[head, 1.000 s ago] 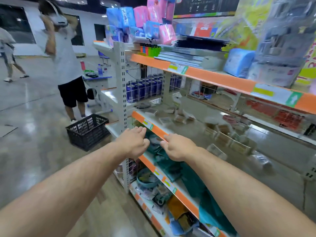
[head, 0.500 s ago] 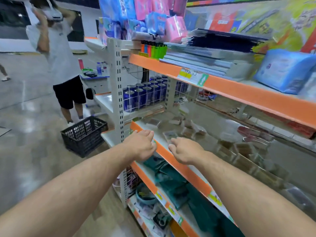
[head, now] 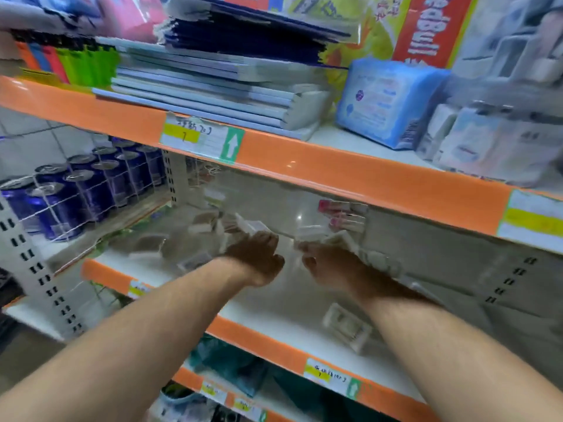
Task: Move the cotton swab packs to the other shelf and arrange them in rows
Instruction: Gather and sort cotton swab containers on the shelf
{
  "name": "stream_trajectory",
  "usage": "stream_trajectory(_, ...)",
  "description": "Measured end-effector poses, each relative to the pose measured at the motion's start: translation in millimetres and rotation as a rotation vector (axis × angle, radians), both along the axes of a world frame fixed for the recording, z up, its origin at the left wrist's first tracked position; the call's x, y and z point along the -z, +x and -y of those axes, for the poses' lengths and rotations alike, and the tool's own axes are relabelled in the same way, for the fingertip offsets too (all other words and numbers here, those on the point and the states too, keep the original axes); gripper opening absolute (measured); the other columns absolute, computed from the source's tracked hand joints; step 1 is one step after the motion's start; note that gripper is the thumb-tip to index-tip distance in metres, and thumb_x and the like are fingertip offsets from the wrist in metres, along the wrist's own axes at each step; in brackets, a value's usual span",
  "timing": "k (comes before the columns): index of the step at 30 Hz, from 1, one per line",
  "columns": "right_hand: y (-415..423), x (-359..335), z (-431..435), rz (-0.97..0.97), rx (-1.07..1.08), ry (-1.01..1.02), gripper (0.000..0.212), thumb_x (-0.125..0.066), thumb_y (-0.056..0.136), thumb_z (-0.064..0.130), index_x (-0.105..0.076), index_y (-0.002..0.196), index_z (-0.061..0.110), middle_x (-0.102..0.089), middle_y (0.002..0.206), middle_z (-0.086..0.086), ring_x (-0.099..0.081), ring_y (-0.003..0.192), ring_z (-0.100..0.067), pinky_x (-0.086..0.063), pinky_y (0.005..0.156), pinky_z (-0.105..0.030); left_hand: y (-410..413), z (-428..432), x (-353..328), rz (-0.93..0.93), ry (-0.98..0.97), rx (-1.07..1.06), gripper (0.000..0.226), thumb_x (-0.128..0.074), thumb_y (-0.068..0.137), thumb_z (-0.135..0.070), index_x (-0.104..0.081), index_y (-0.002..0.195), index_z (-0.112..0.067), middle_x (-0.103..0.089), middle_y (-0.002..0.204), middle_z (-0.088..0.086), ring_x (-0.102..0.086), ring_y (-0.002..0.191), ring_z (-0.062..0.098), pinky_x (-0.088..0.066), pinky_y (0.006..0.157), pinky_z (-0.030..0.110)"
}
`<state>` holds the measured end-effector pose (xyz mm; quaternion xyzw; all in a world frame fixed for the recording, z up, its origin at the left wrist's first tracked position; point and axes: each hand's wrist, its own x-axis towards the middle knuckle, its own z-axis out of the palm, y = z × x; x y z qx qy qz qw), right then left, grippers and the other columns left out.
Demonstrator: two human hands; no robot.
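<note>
You face a metal shelving unit (head: 396,190) with orange front edges. Take the price label with the green arrow (head: 202,140) as your mark. It sits on the front of the upper shelf (head: 350,138). Just above it lies a stack of thin notebooks (head: 213,86). Up to its left stand bright lighters (head: 76,65) (blurred, so only the colours are sure), and well to its right a blue soft pack (head: 390,102).

Below and left of the label, dark blue cans (head: 76,190) stand behind a white wire divider (head: 100,205), beside a perforated grey upright (head: 36,257). Under the label, the middle shelf (head: 274,318) is white, and its grey back panel (head: 441,263) carries a small glint of light (head: 300,217). Lower still lie teal goods (head: 225,360). A strip of dull floor (head: 21,351) shows far down to the left.
</note>
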<state>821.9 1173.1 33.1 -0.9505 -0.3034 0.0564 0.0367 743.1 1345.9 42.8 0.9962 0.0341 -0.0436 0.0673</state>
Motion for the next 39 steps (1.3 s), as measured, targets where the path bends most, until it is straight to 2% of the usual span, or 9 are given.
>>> stream_trajectory(3,10.5,1.0,20.2,-0.059,0.155,-0.057,0.036,-0.040,0.099,0.037,-0.059,0.121,0.017,-0.064,0.118,-0.005,-0.062,0.104,-0.023,-0.049,0.081,-0.029,27.7,16.9,13.2,0.036,0.038,0.164,0.061,-0.024,0.096,-0.043,-0.033,0.148,-0.012,-0.036,0.154,0.011,-0.032,0.141,0.026,-0.023,0.115,0.042)
stream_trajectory(6,20.0,6.6,32.2,-0.060,0.265,-0.005,0.027,-0.051,0.091,0.030,-0.060,0.116,0.022,-0.064,0.112,0.005,-0.062,0.098,-0.016,-0.044,0.073,-0.023,48.7,31.5,21.6,-0.013,-0.003,0.290,0.061,-0.030,0.099,-0.038,-0.023,0.154,-0.013,-0.024,0.161,0.007,-0.022,0.148,0.022,-0.018,0.119,0.041)
stream_trajectory(8,22.5,9.3,34.2,-0.061,0.331,-0.011,0.034,-0.053,0.090,0.028,-0.059,0.122,0.024,-0.063,0.117,0.001,-0.062,0.105,-0.022,-0.047,0.080,-0.028,58.5,37.9,29.4,-0.052,-0.007,0.345,0.064,-0.032,0.099,-0.036,-0.017,0.157,-0.014,-0.015,0.164,0.004,-0.013,0.151,0.019,-0.012,0.121,0.040)
stream_trajectory(11,23.6,12.7,33.6,-0.040,0.358,-0.133,0.034,-0.055,0.083,0.027,-0.060,0.116,0.021,-0.065,0.115,-0.004,-0.065,0.099,-0.024,-0.050,0.072,-0.031,70.2,42.4,42.6,-0.041,0.048,0.391,0.070,-0.041,0.093,-0.033,-0.017,0.157,-0.016,-0.019,0.163,0.003,-0.016,0.150,0.019,-0.014,0.121,0.038)
stream_trajectory(15,24.3,15.8,33.2,-0.075,0.330,-0.224,0.021,-0.060,0.085,0.019,-0.060,0.106,0.018,-0.067,0.102,-0.004,-0.066,0.087,-0.021,-0.055,0.067,-0.032,79.1,40.8,46.6,0.056,0.059,0.408,0.063,-0.054,0.084,-0.027,-0.043,0.146,-0.018,-0.040,0.152,0.006,-0.029,0.144,0.023,-0.027,0.114,0.036)
stream_trajectory(18,26.3,20.2,31.9,-0.020,0.335,-0.215,0.018,-0.061,0.083,0.016,-0.067,0.100,0.020,-0.069,0.100,-0.003,-0.067,0.088,-0.022,-0.058,0.072,-0.034,79.5,33.8,47.1,0.042,0.058,0.397,0.052,-0.059,0.080,-0.021,-0.057,0.132,-0.022,-0.043,0.146,0.007,-0.034,0.138,0.025,-0.037,0.107,0.037)
stream_trajectory(25,24.5,32.0,24.2,0.001,0.308,-0.177,0.026,-0.057,0.088,0.016,-0.069,0.110,0.024,-0.071,0.106,-0.003,-0.069,0.093,-0.022,-0.058,0.080,-0.034,73.5,12.4,51.5,-0.038,-0.015,0.310,0.071,-0.060,0.077,-0.005,-0.041,0.141,-0.033,-0.050,0.140,0.006,-0.050,0.122,0.027,-0.049,0.087,0.036)
stream_trajectory(33,23.2,33.5,22.1,-0.103,0.301,-0.151,0.053,-0.061,0.083,0.012,-0.050,0.132,0.025,-0.066,0.120,-0.003,-0.066,0.102,-0.023,-0.052,0.078,-0.030,67.7,7.9,45.5,-0.081,-0.015,0.286,0.062,-0.063,0.077,-0.008,-0.045,0.134,-0.024,-0.060,0.124,0.006,-0.058,0.115,0.026,-0.047,0.076,0.030)
stream_trajectory(39,16.7,26.4,23.5,-0.171,0.308,-0.105,0.035,-0.061,0.086,0.026,-0.051,0.120,0.023,-0.065,0.111,-0.002,-0.057,0.084,-0.020,-0.043,0.068,-0.026,63.2,6.9,35.9,-0.094,-0.061,0.214,0.071,-0.065,0.078,-0.016,-0.035,0.142,-0.016,-0.061,0.117,0.009,-0.061,0.105,0.027,-0.052,0.073,0.032)
